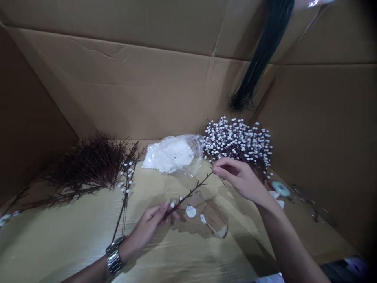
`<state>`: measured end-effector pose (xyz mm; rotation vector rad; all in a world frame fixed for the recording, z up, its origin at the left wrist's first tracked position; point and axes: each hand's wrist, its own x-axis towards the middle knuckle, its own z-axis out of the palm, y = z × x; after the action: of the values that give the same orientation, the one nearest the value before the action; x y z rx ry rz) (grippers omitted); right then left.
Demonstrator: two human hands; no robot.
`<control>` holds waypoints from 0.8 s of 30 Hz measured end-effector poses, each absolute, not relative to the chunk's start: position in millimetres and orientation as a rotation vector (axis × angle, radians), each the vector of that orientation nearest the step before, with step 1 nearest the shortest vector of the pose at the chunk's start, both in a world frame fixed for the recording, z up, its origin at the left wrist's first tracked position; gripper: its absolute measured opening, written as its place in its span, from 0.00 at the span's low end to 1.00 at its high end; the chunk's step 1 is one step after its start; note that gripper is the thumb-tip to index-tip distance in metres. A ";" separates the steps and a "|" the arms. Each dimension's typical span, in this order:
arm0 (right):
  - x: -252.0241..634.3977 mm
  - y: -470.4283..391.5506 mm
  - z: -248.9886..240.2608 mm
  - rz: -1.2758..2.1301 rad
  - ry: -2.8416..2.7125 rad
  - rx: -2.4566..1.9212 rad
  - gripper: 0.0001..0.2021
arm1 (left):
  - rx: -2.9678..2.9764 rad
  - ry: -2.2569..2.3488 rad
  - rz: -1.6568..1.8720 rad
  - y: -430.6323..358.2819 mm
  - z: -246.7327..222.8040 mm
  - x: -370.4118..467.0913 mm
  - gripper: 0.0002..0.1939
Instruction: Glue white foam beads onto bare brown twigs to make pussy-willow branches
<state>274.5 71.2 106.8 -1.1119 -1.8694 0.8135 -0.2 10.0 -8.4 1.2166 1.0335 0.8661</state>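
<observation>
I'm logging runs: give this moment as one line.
left hand: holding dark twig; right hand: at twig's far end; bag of white beads: behind; white-beaded sprigs: back right

Dim light, dark right edge, bright glint at upper right, pale sheen and soft shadows on the tabletop (76, 232), wide-angle stretching, held twig (193, 191) slightly soft.

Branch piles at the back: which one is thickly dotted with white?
The right-hand pile, just beyond the right hand: its tips are crowded with white, whereas the left-hand pile is mostly bare and dark.
</observation>
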 end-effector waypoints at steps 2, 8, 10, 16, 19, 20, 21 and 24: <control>275.1 72.4 110.6 0.811 -1.888 -1.105 0.10 | 1.082 0.960 0.901 11.6 -11.2 -0.1 0.27; 264.3 80.6 118.5 0.833 -1.943 -1.062 0.10 | 0.970 0.734 0.872 13.7 -7.4 -0.8 0.34; 257.4 84.3 118.4 0.845 -1.978 -1.032 0.10 | 1.092 0.747 0.828 11.5 5.1 -2.9 0.30; 241.7 96.9 116.9 0.838 -2.037 -1.002 0.10 | 1.371 0.922 0.822 5.6 37.9 -5.4 0.17; 235.2 102.9 115.4 0.847 -2.043 -0.974 0.10 | 1.431 1.014 0.841 5.3 37.6 -3.0 0.12; 233.0 104.5 114.6 0.855 -2.046 -0.964 0.10 | 1.429 1.028 0.848 5.3 36.5 -2.4 0.11; 230.6 105.9 113.6 0.862 -2.046 -0.954 0.10 | 1.425 1.037 0.853 5.4 35.3 -1.9 0.11; 223.7 109.4 109.7 0.884 -2.044 -0.936 0.10 | 1.414 1.051 0.854 6.1 32.7 -1.6 0.10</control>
<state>223.7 109.4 109.7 -0.9360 -2.0435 0.8844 -1.6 6.1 32.7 1.4136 1.0512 0.8536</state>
